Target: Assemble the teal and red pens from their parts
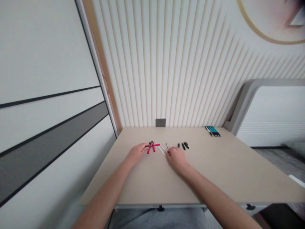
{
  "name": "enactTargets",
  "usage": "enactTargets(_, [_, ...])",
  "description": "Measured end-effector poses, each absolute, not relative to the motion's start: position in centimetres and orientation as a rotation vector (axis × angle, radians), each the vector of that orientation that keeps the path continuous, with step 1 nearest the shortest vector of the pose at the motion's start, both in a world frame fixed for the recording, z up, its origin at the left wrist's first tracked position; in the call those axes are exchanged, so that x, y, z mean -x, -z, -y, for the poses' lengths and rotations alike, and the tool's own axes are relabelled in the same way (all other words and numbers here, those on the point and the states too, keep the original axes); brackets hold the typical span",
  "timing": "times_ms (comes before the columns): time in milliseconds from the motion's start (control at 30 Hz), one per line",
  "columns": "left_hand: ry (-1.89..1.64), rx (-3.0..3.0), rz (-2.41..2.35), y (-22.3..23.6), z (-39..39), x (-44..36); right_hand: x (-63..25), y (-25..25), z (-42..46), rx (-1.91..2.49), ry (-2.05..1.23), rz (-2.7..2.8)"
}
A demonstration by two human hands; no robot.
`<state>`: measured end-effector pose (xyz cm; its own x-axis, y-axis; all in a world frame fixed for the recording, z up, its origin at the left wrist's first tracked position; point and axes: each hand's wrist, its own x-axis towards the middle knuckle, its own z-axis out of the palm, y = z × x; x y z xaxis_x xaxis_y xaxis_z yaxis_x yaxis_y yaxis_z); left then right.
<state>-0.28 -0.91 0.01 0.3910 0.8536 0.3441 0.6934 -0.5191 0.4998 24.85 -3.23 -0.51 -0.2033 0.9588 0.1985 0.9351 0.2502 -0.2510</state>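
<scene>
Desk [214,165] with small parts set out in groups, both hands at its middle

Teal-and-black pens [213,131] lie in a row at the far right corner, well apart from the hands. Left hand [137,153], fingers together and narrow, is at crossed magenta rods [152,147]. Right hand [176,158], fingers curled, is just beside white sticks [162,150]. Whether either holds anything, I cannot tell. Grey bits [167,146] and black pieces [184,145] lie in separate clusters, apparently sorted by kind.

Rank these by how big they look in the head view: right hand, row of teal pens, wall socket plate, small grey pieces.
1. right hand, though it is nearest the camera
2. row of teal pens, which is far away
3. wall socket plate, also far away
4. small grey pieces
</scene>
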Motion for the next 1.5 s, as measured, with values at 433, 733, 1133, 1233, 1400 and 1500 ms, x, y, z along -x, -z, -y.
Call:
enactTargets(433, [-0.818,-2.338,-1.332,-0.3,1.1,0.2,-29.7,-0.5,0.8,1.424,0.018,2.262])
enactTargets(733, [-0.778,-2.375,-1.319,0.2,0.9,0.4,-32.1,1.9,1.4,1.043,-0.08,2.164])
enactTargets(1133, [-0.735,-2.457,-1.27,0.6,0.9,0.2,-31.7,1.5,1.9,1.023,-0.094,2.17])
enactTargets(1233, [-0.719,-2.52,-1.223,0.8,1.0,-0.2,-31.1,1.3,2.4,0.978,-0.142,2.207])
enactTargets(1400, [-0.692,-2.616,-1.148,1.0,1.0,-0.6,-30.2,1.0,3.3,0.896,-0.225,2.241])
enactTargets(1500, [-0.717,-2.619,-1.127,0.8,1.1,-0.5,-30.0,0.8,3.5,0.879,-0.289,2.229])
